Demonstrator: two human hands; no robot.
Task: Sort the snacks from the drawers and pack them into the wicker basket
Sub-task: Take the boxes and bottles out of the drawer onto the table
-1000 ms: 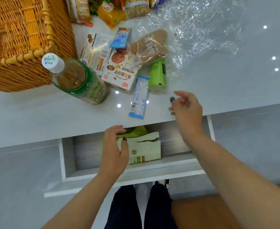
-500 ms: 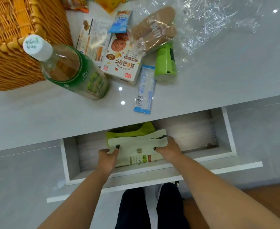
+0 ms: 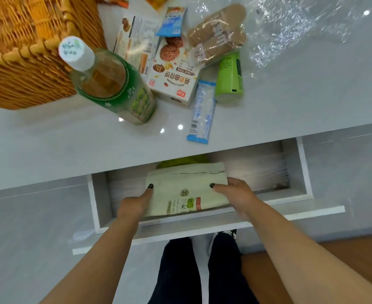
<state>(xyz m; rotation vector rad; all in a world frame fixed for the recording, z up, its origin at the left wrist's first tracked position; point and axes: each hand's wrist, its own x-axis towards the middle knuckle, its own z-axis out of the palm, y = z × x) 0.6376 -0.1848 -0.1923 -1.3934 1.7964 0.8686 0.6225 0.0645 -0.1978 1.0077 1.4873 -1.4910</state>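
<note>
A pale cream snack pouch point(image 3: 186, 187) with green and red print lies in the open white drawer point(image 3: 294, 172). My left hand point(image 3: 134, 202) grips its left edge, thumb on top. My right hand point(image 3: 235, 191) grips its right edge the same way. A yellow-green packet point(image 3: 183, 161) peeks out behind the pouch. The wicker basket point(image 3: 27, 69) stands at the top left of the counter. Beside it are a tea bottle point(image 3: 112, 84), an oat cookie box point(image 3: 174, 77), a blue stick packet point(image 3: 202, 110), a green can point(image 3: 229, 77) and wrapped biscuits point(image 3: 218, 34).
Crumpled clear plastic film point(image 3: 290, 25) lies on the counter's far right. More snack packets point(image 3: 136, 40) lie behind the cookie box. The drawer's right half is bare. My legs and a wooden floor point(image 3: 334, 255) show below the drawer front.
My right hand came down from the counter edge into the drawer and took the pouch's right edge. The pouch now lies flatter between both hands.
</note>
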